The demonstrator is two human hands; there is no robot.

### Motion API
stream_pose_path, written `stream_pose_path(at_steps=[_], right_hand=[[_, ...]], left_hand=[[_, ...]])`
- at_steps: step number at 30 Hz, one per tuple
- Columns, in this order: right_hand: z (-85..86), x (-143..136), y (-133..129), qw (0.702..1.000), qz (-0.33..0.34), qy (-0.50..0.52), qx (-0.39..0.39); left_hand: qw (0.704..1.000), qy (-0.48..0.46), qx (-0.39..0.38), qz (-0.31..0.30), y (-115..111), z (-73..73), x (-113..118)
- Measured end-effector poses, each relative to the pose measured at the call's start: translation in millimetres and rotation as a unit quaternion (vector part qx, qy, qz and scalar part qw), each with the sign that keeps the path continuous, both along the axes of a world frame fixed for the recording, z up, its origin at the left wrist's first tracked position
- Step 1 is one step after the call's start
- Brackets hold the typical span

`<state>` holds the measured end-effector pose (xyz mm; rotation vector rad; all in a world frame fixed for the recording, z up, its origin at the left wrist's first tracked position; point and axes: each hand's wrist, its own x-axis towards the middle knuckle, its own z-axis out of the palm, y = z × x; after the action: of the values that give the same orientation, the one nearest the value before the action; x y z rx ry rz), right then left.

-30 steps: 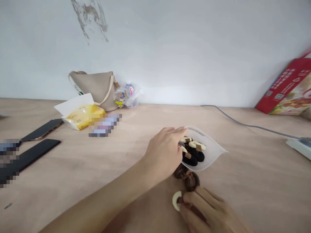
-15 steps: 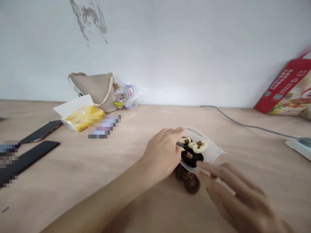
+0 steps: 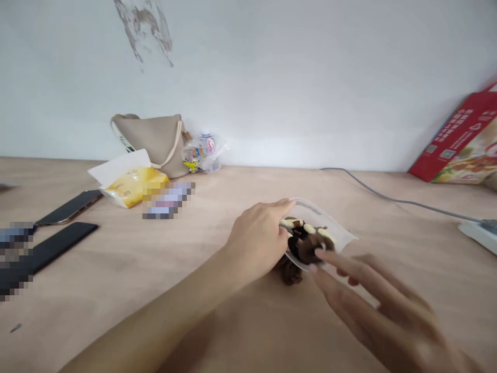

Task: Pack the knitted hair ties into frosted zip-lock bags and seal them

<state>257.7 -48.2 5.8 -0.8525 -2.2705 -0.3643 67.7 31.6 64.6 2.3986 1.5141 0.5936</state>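
My left hand point(image 3: 258, 235) grips the left edge of a translucent plastic bag point(image 3: 341, 230) and keeps its mouth apart, the fingers partly hidden in or behind it. Inside lie fuzzy hair ties, among them a cream hair tie point(image 3: 293, 223) and black ones. At the bag's mouth, my right hand point(image 3: 382, 300) pinches a brown fuzzy hair tie point(image 3: 308, 247) at the fingertips, somewhat smeared by motion. Another brown hair tie point(image 3: 291, 272) lies on the table just below the bag, partly covered by it.
On the left are a dark phone point(image 3: 70, 207), a long black object point(image 3: 54, 251), a yellow tissue pack point(image 3: 135, 186) and a blurred-out flat item point(image 3: 169, 201). A beige bag point(image 3: 153, 140) leans on the wall. A grey cable point(image 3: 388, 197) runs right, towards a red box point(image 3: 462, 137).
A brown hair tie has come up from the table in front of the bag to its mouth, at my right fingertips. My left hand keeps its hold on the bag.
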Motion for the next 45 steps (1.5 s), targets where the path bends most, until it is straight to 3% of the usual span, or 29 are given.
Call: stream_pose_path(at_steps=[4, 8, 10, 13, 16, 19, 22, 26, 29, 32, 36, 40, 43, 45], right_hand=[[-16.9, -10, 11, 0.999, 0.033, -0.021, -0.001], [-38.2, -31, 13, 0.995, -0.005, -0.083, -0.046], [-37.1, -35, 10, 0.996, 0.031, -0.075, -0.043], [-21.5, -30, 4, 0.994, 0.100, -0.054, 0.000], [-4.5, -17, 4, 0.997, 0.045, -0.030, 0.054], [-1.8, -14, 9, 0.997, -0.008, -0.011, 0.080], [-14.1, -32, 14, 0.998, 0.033, -0.052, 0.027], [-36.4, -65, 21, 0.991, -0.052, -0.105, -0.072], [-45.5, -73, 22, 0.991, -0.039, -0.091, -0.087], [-43.9, -66, 17, 0.994, -0.004, -0.081, -0.068], [-29.2, -48, 14, 0.995, 0.090, -0.039, 0.032], [-24.6, -24, 26, 0.996, -0.050, -0.001, 0.068], [-38.1, 1, 31, 0.995, -0.037, -0.049, 0.074], [-49.7, 21, 30, 0.995, -0.017, -0.069, 0.067]], left_hand=[[1.000, 0.005, -0.009, 0.017, 0, 2.1, -2], [1.000, -0.002, -0.007, 0.015, 3, 2.6, -3], [1.000, -0.005, -0.011, 0.017, 3, 2.8, -3], [1.000, 0.000, -0.019, 0.019, 2, 3.8, -3], [1.000, 0.005, -0.011, 0.010, 1, 4.7, -3], [1.000, 0.002, 0.004, -0.005, 0, 4.0, -4], [1.000, 0.002, 0.011, -0.019, 1, 1.1, -4], [0.998, 0.004, 0.019, -0.053, 1, -5.4, -1], [0.998, 0.014, 0.022, -0.060, 1, -13.1, 2], [0.995, 0.028, 0.068, -0.069, 2, -22.3, 3], [0.979, 0.052, 0.157, -0.121, 7, -32.6, -1], [0.955, 0.046, 0.235, -0.172, 6, -42.2, -10], [0.932, 0.006, 0.282, -0.227, -2, -55.7, -23], [0.929, 0.010, 0.291, -0.228, -9, -66.9, -33]])
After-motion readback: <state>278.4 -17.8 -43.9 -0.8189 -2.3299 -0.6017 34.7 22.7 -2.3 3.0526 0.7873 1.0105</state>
